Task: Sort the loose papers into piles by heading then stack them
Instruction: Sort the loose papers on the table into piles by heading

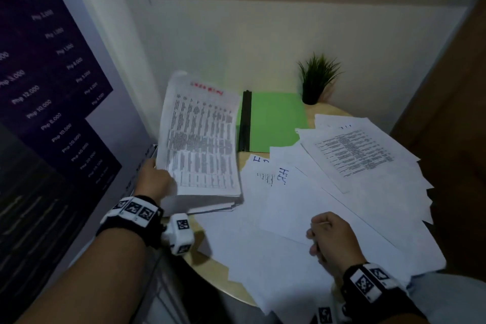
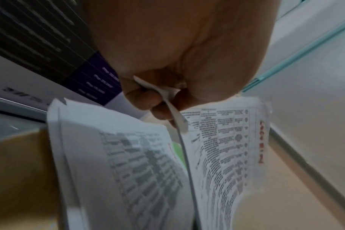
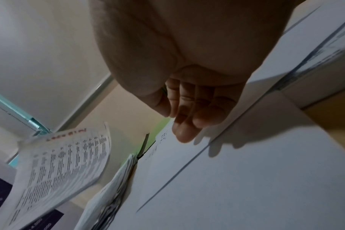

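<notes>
At nine o'clock: left hand [image 1: 157,179] pinches printed sheet [image 1: 202,139] by its corner, lifted above paper stack [image 1: 210,202].
At five o'clock: right hand [image 1: 332,239], fingers loosely curled, empty, above loose papers [image 1: 289,218].

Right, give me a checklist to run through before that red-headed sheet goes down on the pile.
1. Left hand pinches the red-headed sheet at its corner: ok.
2. Sheet lifted off the stacked pile: ok.
3. Pile's top page carries the same heading: cannot tell, blurred in the left wrist view.
4. Right hand over the loose papers, fingers curled, nothing visibly held: ok.
5. Green folder clear of the pile: ok.
6. Loose papers squared: not ok, fanned across the table.
</notes>
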{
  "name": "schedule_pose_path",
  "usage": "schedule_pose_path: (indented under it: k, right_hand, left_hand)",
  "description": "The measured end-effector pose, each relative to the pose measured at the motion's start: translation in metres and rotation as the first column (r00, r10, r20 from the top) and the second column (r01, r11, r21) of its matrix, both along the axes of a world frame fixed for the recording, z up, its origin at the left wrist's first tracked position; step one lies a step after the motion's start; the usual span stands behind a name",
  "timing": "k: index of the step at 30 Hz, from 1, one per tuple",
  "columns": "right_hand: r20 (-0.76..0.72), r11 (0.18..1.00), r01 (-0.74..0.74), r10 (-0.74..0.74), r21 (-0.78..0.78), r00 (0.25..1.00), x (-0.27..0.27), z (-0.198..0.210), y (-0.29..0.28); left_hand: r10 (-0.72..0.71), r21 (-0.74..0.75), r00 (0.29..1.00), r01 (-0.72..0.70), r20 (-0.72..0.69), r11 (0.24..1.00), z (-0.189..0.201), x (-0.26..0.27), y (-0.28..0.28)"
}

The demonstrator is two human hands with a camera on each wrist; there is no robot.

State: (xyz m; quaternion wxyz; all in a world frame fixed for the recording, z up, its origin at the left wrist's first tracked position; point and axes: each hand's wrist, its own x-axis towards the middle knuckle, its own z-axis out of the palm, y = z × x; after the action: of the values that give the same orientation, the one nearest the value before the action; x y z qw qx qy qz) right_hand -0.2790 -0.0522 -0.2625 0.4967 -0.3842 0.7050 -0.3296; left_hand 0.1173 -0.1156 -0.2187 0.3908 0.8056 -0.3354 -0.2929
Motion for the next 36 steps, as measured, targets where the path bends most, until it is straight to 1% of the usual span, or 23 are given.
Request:
schedule_pose_path:
  k: [3, 5, 6, 7, 8, 9, 10, 11, 12, 14, 15, 16, 18, 20, 25, 28, 30, 33, 36]
  right_hand:
    - [-0.041, 1.000, -0.020, 0.021, 0.020, 0.999, -0.002, -0.001, 0.001]
    - [-0.061, 0.999, -0.037, 0.037, 0.003, 0.997, -0.003, -0.003, 0.001]
    - [-0.127, 0.998, -0.061, 0.058, -0.023, 0.990, -0.003, -0.004, 0.002]
    - [-0.239, 0.992, -0.114, 0.097, -0.058, 0.966, -0.004, -0.004, 0.002]
    - [-0.362, 0.978, -0.198, 0.162, -0.066, 0.918, -0.004, -0.001, 0.004]
    - [-0.492, 0.948, -0.311, 0.243, -0.060, 0.836, -0.003, -0.002, 0.005]
    - [-0.596, 0.901, -0.433, 0.338, -0.018, 0.729, -0.004, -0.002, 0.006]
    - [-0.652, 0.848, -0.529, 0.428, 0.048, 0.626, -0.003, -0.003, 0.006]
    - [-0.681, 0.805, -0.580, 0.497, 0.129, 0.539, -0.002, -0.003, 0.005]
    - [-0.702, 0.740, -0.620, 0.587, 0.263, 0.403, 0.001, -0.005, 0.002]
    - [-0.705, 0.717, -0.621, 0.616, 0.315, 0.353, 0.003, -0.005, 0.000]
    - [-0.701, 0.703, -0.612, 0.638, 0.363, 0.318, 0.006, -0.005, -0.001]
    - [-0.684, 0.700, -0.578, 0.663, 0.420, 0.305, 0.009, -0.005, -0.005]
    - [-0.679, 0.702, -0.556, 0.669, 0.445, 0.301, 0.010, -0.004, -0.010]
    - [-0.695, 0.711, -0.572, 0.649, 0.409, 0.309, 0.009, 0.001, -0.016]
    - [-0.714, 0.712, -0.586, 0.633, 0.387, 0.298, 0.009, 0.002, -0.016]
    - [-0.745, 0.710, -0.601, 0.611, 0.366, 0.267, 0.007, -0.001, -0.015]
    - [-0.834, 0.697, -0.657, 0.519, 0.287, 0.187, 0.002, -0.010, -0.011]
    - [-0.889, 0.705, -0.679, 0.425, 0.205, 0.172, -0.003, -0.010, -0.010]
  left_hand:
    - [-0.001, 0.119, 1.000, -0.003, 0.030, 0.993, -0.009, 0.021, 0.001]
    - [0.005, 0.157, 0.999, -0.010, 0.033, 0.988, -0.015, 0.029, -0.001]
    - [0.009, 0.164, 0.999, -0.015, 0.043, 0.986, -0.016, 0.030, -0.002]
    - [0.014, 0.169, 0.998, -0.023, 0.055, 0.985, -0.017, 0.029, -0.002]
    - [0.020, 0.173, 0.998, -0.031, 0.061, 0.984, -0.017, 0.028, -0.003]
    - [0.020, 0.165, 0.998, -0.031, 0.066, 0.986, -0.017, 0.027, -0.003]
    - [0.021, 0.159, 0.997, -0.032, 0.068, 0.987, -0.017, 0.026, -0.003]
    - [0.026, 0.143, 0.997, -0.036, 0.068, 0.989, -0.017, 0.024, -0.002]
    - [0.027, 0.114, 0.998, -0.035, 0.065, 0.993, -0.015, 0.021, -0.001]
    - [0.013, 0.032, 0.999, -0.014, 0.039, 0.999, -0.008, 0.011, 0.003]
    - [0.000, -0.011, 1.000, 0.000, 0.019, 1.000, -0.004, 0.003, 0.006]
    - [-0.017, -0.054, 1.000, 0.017, 0.004, 0.998, 0.000, -0.005, 0.010]
    - [-0.076, -0.146, 0.997, 0.075, -0.002, 0.986, 0.006, -0.022, 0.019]
    - [-0.160, -0.205, 0.987, 0.156, 0.000, 0.966, 0.010, -0.039, 0.028]
    - [-0.357, -0.227, 0.934, 0.344, -0.019, 0.911, 0.029, -0.082, 0.046]
    - [-0.395, -0.238, 0.916, 0.371, -0.063, 0.898, 0.035, -0.100, 0.056]
    - [-0.413, -0.240, 0.907, 0.385, -0.080, 0.891, 0.037, -0.110, 0.063]
    - [-0.430, -0.222, 0.898, 0.403, -0.091, 0.888, 0.035, -0.120, 0.071]
    - [-0.434, -0.179, 0.895, 0.412, -0.104, 0.893, 0.028, -0.124, 0.075]
